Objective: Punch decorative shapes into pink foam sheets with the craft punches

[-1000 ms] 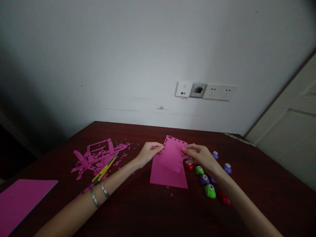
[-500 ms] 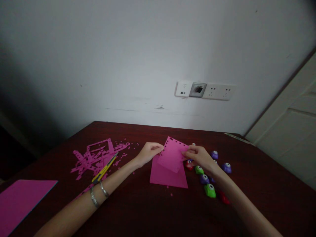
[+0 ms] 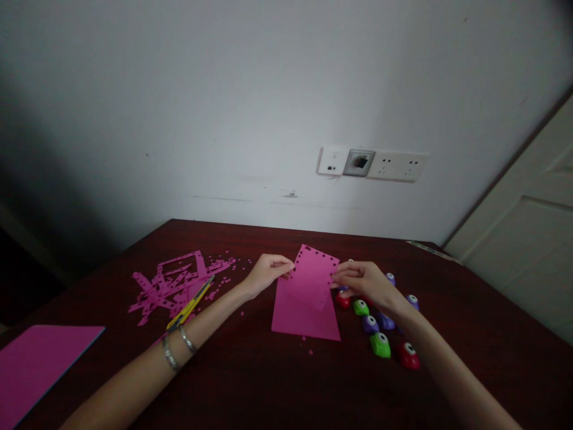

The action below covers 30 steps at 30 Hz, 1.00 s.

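A pink paper sheet (image 3: pixel 313 278) with small punched holes along its top and side edges is held up between my two hands. My left hand (image 3: pixel 268 275) pinches its left edge, thumb against fingers. On the opposite edge, my right hand (image 3: pixel 364 283) grips the sheet with bent fingers. Beneath it lies a larger plain pink sheet (image 3: pixel 304 325) on the dark table, its upper part covered by the held one. Just under my right hand sit several craft punches in red (image 3: pixel 343 300), green (image 3: pixel 381 345) and purple (image 3: pixel 370 324), some partly hidden by my hand and forearm.
Left of my forearm, a yellow utility knife (image 3: pixel 190 304) rests on a heap of pink punched paper strips (image 3: pixel 165 289) with tiny scraps around it. A pink stack of sheets (image 3: pixel 45 364) lies at the near left. Behind the table rises a wall with sockets (image 3: pixel 396 166).
The punched sheet has turned slightly and sits more upright, with both hands still on it. My right hand has shifted a little, uncovering more of a red punch.
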{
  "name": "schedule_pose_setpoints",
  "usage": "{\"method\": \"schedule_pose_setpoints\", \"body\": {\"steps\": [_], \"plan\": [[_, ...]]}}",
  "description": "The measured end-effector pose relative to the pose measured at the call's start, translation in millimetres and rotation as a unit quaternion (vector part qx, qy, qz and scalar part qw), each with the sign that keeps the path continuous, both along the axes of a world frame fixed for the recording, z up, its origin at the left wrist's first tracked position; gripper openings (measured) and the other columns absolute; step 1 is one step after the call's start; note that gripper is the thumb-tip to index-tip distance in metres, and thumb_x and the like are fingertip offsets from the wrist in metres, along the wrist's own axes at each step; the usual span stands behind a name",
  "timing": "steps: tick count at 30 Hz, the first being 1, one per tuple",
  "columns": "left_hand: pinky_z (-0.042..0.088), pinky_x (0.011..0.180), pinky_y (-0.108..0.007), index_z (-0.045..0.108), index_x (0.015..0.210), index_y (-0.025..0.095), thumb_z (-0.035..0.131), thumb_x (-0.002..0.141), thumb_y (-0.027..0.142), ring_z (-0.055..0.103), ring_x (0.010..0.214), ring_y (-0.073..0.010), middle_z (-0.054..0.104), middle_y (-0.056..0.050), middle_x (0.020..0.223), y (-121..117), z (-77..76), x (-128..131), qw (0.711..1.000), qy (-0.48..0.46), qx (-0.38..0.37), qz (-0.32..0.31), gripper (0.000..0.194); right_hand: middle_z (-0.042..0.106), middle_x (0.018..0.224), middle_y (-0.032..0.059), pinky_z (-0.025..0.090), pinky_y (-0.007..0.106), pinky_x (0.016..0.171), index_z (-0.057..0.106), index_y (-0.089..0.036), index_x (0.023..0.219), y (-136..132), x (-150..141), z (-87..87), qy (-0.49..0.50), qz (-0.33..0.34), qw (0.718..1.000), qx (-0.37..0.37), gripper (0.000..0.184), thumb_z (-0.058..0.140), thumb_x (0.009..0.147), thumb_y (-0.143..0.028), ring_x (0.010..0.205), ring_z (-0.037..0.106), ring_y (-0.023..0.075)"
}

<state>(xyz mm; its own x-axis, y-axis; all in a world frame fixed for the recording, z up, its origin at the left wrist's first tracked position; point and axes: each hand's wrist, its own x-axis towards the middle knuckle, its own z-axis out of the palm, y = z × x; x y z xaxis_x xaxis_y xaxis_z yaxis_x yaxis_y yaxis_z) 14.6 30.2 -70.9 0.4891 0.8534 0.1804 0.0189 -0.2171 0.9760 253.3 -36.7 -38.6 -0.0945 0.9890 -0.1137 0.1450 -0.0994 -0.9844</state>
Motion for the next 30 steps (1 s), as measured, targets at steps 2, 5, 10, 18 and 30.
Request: {"method": "schedule_pose_setpoints", "body": {"steps": [2, 5, 10, 18, 30], "plan": [[0.046, 0.068, -0.027, 0.067, 0.080, 0.011, 0.065, 0.072, 0.030, 0.059, 0.066, -0.0125, 0.067, -0.006, 0.073, 1, -0.5, 0, 1.000, -0.011, -0.014, -0.007, 0.021, 0.068, 0.071, 0.0030, 0.052, 0.021, 0.054, 0.063, -0.016, 0.071, 1, 1, 0.8, 0.005, -0.004, 1.000, 0.005, 0.016, 0.070, 0.062, -0.026, 0.069, 0.066, 0.0148], [0.047, 0.067, -0.027, 0.067, 0.078, 0.010, 0.066, 0.072, 0.030, 0.060, 0.065, -0.0122, 0.066, -0.005, 0.070, 2, -1.2, -1, 0.999, -0.019, -0.026, -0.016, 0.021, 0.068, 0.071, 0.0028, 0.052, 0.022, 0.055, 0.063, -0.016, 0.071, 1, 2, 2.1, 0.014, -0.007, 1.000, 0.011, 0.016, 0.071, 0.061, -0.026, 0.066, 0.065, 0.0141], [0.047, 0.067, -0.027, 0.067, 0.077, 0.010, 0.067, 0.071, 0.028, 0.060, 0.064, -0.0116, 0.066, -0.005, 0.070, 3, -2.1, -1, 0.999, -0.028, -0.035, -0.020, 0.019, 0.069, 0.071, 0.0028, 0.053, 0.024, 0.056, 0.064, -0.016, 0.073, 0, 1, 4.1, 0.017, -0.016, 1.000, 0.012, 0.018, 0.072, 0.059, -0.025, 0.065, 0.065, 0.0142], [0.048, 0.067, -0.029, 0.066, 0.073, 0.009, 0.066, 0.070, 0.025, 0.061, 0.062, -0.0129, 0.066, -0.007, 0.066, 0, 3.0, -1, 0.997, -0.028, -0.050, -0.043, 0.016, 0.069, 0.072, 0.0035, 0.053, 0.025, 0.055, 0.064, -0.017, 0.077, 3, 2, 0.1, 0.009, -0.032, 0.999, 0.042, 0.022, 0.071, 0.059, -0.028, 0.064, 0.064, 0.0143], [0.048, 0.059, -0.029, 0.065, 0.069, 0.009, 0.057, 0.077, 0.043, 0.060, 0.055, -0.0140, 0.065, -0.010, 0.065, 11, 0.3, -8, 0.979, -0.021, -0.201, 0.006, 0.036, 0.069, 0.075, 0.0049, 0.051, 0.027, 0.053, 0.062, -0.018, 0.076, -4, -1, 11.0, -0.073, -0.070, 0.979, 0.176, 0.021, 0.066, 0.067, -0.037, 0.070, 0.063, 0.0183]]}}
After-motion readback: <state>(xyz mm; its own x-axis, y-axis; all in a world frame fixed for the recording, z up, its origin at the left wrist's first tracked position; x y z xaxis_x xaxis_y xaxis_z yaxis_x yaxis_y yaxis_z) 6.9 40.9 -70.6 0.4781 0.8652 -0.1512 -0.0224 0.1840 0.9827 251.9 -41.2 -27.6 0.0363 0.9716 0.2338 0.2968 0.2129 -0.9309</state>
